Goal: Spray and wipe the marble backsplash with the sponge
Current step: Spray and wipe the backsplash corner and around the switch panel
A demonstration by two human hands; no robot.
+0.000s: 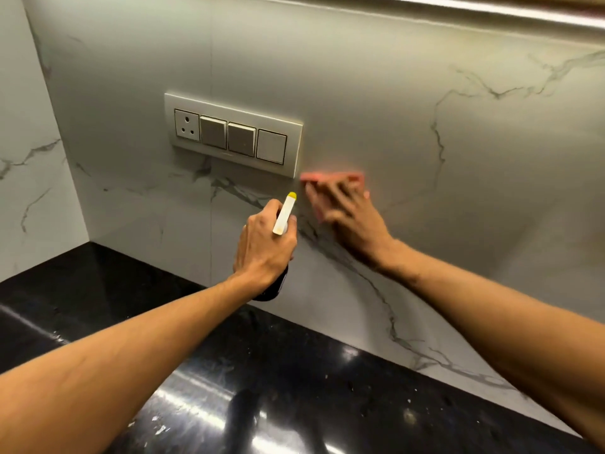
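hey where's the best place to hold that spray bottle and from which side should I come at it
Grip the spray bottle round its neck, just below the white-and-yellow spray head, coming from behind with the nozzle aimed at the marble backsplash. The left hand holds it that way now; the narrow neck suits a wrapped grip, fingers likely near the trigger.

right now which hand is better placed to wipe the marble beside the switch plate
Right. The right hand already presses the pink sponge on the backsplash beside the switch plate; the left hand holds the spray bottle.
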